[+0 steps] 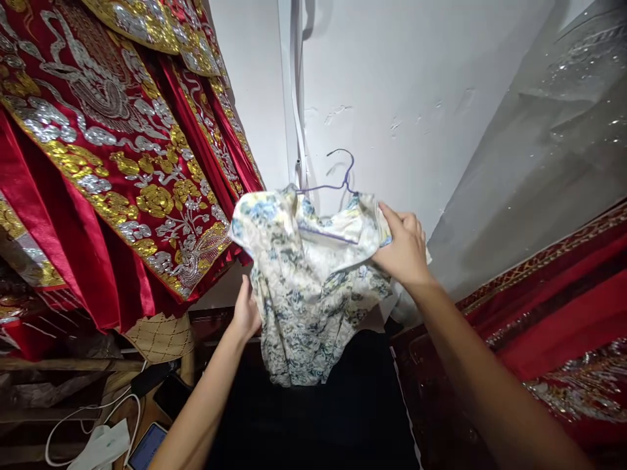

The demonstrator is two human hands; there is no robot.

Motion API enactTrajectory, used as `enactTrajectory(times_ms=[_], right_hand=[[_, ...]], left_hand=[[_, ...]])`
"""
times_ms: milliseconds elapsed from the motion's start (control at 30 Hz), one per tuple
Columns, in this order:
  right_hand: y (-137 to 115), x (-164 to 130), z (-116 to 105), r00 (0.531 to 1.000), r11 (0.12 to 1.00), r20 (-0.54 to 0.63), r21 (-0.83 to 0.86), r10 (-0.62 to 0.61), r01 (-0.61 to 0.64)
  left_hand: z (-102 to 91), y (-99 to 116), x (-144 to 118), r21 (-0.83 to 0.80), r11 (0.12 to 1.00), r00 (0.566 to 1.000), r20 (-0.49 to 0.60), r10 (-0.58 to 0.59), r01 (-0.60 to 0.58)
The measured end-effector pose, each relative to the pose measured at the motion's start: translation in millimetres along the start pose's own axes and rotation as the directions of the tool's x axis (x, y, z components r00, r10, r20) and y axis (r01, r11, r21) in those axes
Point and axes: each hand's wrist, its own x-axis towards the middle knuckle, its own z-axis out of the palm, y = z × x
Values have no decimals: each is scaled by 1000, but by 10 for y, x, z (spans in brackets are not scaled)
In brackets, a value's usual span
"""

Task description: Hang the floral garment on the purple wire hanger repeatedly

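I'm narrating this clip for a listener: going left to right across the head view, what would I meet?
By their middles: red embroidered garment → left grip → floral garment → right grip → red fabric at the lower right.

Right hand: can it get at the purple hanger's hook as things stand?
Probably yes: the hook stands bare above the floral top, with nothing visible in front of it. The right hand is nearby but grips the top's shoulder, so it would likely need to let go first.
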Motion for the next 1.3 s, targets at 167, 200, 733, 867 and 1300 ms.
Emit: enactTrajectory(times_ms=[167,200,733,867,1300], right_hand=[[-348,326,-63,994,995,49,30,-101,99],[-419,332,-75,989,991,66,36,-134,132],[-442,-1318,99,956,717,148,634,254,-289],[-640,-1924,457,752,495,629,598,198,-630],[-761,-2039,597,617,331,784,566,69,-755]], left_hand=[[-62,-530,-263,-1,992,958,-260,-124,128],[-52,-609,-317,6,988,951,-271,-146,154],[279,-919,-1043,92,968,940,-273,-203,235],[325,-738,-1028,218,947,971,-80,-225,238],[38,-883,-996,283,945,962,-258,-91,166]])
